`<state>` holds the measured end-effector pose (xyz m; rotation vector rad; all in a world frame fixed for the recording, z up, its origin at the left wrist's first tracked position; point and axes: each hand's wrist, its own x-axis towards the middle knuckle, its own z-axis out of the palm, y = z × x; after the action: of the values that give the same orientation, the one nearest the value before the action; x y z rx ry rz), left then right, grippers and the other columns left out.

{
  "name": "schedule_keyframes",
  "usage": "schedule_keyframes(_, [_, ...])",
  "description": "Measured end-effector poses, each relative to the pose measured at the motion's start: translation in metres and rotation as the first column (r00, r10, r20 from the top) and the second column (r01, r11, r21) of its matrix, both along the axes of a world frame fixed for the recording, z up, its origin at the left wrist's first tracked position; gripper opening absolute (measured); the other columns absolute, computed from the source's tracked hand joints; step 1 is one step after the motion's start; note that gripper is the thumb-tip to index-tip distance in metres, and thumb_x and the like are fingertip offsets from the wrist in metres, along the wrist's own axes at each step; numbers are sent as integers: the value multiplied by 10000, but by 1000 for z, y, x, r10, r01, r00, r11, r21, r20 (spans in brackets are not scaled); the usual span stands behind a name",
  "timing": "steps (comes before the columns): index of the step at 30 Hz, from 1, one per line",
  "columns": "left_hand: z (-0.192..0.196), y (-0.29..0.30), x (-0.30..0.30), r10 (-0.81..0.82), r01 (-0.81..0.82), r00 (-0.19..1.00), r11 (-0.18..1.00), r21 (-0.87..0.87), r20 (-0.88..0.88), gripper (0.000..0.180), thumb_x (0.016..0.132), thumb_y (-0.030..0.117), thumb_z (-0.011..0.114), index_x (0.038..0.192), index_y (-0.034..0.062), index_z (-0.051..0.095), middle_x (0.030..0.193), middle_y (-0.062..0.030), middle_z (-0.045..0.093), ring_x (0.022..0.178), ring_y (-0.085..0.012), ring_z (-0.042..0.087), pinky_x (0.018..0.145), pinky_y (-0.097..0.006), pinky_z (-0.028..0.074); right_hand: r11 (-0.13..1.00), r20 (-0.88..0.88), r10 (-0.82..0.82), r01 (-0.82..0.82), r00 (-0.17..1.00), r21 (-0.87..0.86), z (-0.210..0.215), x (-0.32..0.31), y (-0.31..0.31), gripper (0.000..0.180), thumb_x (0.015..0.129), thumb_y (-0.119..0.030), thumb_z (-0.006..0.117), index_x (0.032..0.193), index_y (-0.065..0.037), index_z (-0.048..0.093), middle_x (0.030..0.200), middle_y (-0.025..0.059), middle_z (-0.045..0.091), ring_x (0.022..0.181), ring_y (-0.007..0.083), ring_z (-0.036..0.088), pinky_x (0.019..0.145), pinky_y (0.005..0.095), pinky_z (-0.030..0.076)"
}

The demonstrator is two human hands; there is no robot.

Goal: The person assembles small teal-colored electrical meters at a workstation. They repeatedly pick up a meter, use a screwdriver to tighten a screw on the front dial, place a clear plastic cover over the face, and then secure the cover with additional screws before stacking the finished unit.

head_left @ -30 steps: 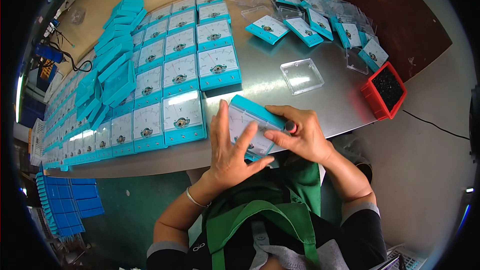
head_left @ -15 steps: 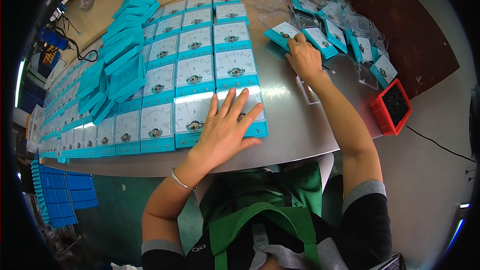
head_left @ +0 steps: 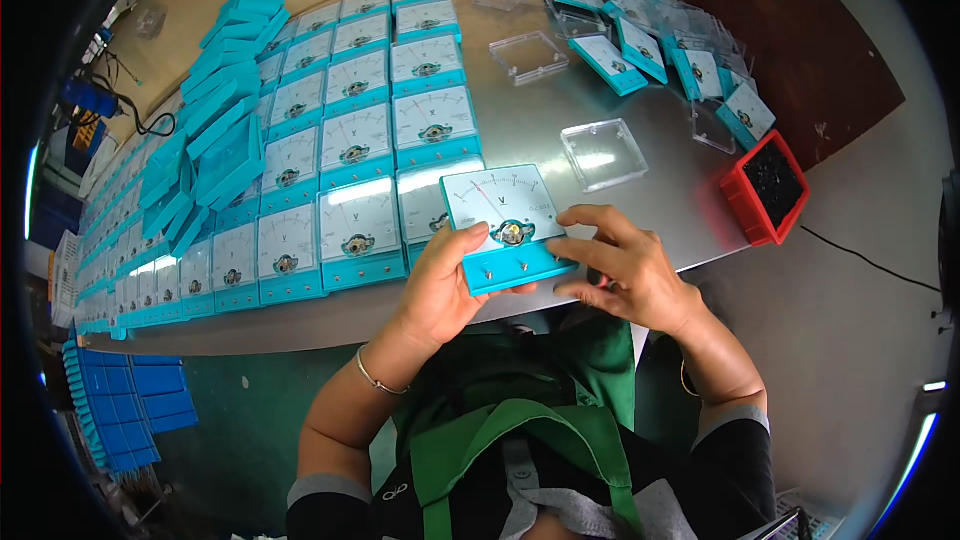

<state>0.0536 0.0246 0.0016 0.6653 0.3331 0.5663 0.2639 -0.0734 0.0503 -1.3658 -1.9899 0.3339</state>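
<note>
A teal panel meter (head_left: 505, 202) with a white dial face is raised in front of me, tilted up over the table's near edge. My left hand (head_left: 440, 285) is closed on its left side, thumb on the front and fingers underneath. At the meter's right edge is my right hand (head_left: 630, 265), its fingers bent and spread, the fingertips at or just touching the edge. Just beyond the meter, a clear plastic cover (head_left: 605, 155) lies on the metal tabletop (head_left: 540, 125). Another clear cover (head_left: 528, 57) rests farther back.
Rows of similar meters (head_left: 360, 220) fill the table's left side, with teal housings (head_left: 230, 160) piled on top. At the back right lie loose meters (head_left: 610, 62) mixed with clear covers. A red bin (head_left: 765, 190) of small dark parts stands at the right edge.
A meter from the loose group at the back right is now in front of me, in my left hand. Both hands have come together; the left has lifted off the meter rows.
</note>
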Motion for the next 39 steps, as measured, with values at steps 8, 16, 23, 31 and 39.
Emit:
schedule_keyframes(8, [0, -38, 5, 39, -25, 982, 997, 77, -186, 403, 848, 89, 633, 1193, -39, 470, 1071, -154, 606, 881, -258, 651, 718, -407, 578, 993, -929, 58, -119, 365, 16, 22, -16, -4, 211, 959, -156, 528, 1081, -7, 440, 956, 178, 645, 889, 229, 663, 765, 318, 526])
schedule_keyframes(16, [1, -49, -2, 7, -6, 990, 1000, 11, -141, 412, 869, 158, 635, 1201, -18, 465, 1046, -127, 592, 875, -236, 642, 671, -386, 582, 985, -871, 127, 41, 475, 166, 1, -37, 2, 276, 956, -237, 540, 1068, -15, 419, 888, 186, 640, 811, 247, 677, 677, 294, 536])
schedule_keyframes(23, [-8, -44, -6, -69, 79, 983, 995, 54, -170, 433, 855, 158, 646, 1203, -24, 464, 1034, -130, 595, 839, -225, 646, 664, -370, 585, 948, -755, 288, -288, 589, 137, 5, -24, 1, 235, 940, -101, 543, 1119, 33, 468, 957, 166, 636, 924, 224, 639, 831, 347, 509])
schedule_keyframes(31, [-12, -39, -5, -122, 219, 930, 942, 256, -346, 413, 833, 156, 669, 1172, -10, 501, 964, -83, 610, 809, -148, 622, 666, -272, 532, 884, -955, -85, -421, 285, -205, -14, -3, 34, 294, 952, -203, 534, 1151, 8, 487, 929, 172, 637, 835, 244, 664, 713, 312, 519])
schedule_keyframes(39, [-21, -44, -13, -22, 203, 923, 876, 438, -384, 406, 840, 86, 657, 1208, -15, 519, 1079, -74, 627, 973, -118, 575, 871, -303, 465, 986, -878, -164, 48, 451, -159, -2, 53, 53, 243, 903, -164, 586, 1108, -33, 579, 882, 90, 618, 704, 152, 563, 650, 285, 459])
